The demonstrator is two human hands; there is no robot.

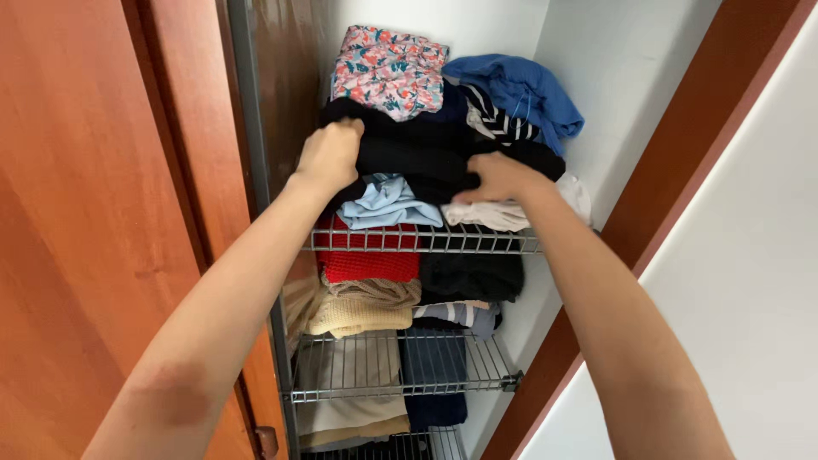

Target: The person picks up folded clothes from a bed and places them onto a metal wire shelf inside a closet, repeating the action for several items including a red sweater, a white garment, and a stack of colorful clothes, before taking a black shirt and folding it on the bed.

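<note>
My left hand (329,155) grips the left end of a black folded garment (422,153) on the upper wire shelf (426,241). At the garment's right front edge, my right hand (497,177) is closed on it. The black garment lies on a light blue piece (388,204) and a white piece (494,215). Above it rest a floral pink garment (388,70), a blue one (520,89) and a striped one (494,119).
Below the upper shelf lie red (368,264), black (471,274) and beige (358,313) folded clothes on a second wire shelf (405,392). A wooden closet door (94,213) stands at the left, white walls at the right.
</note>
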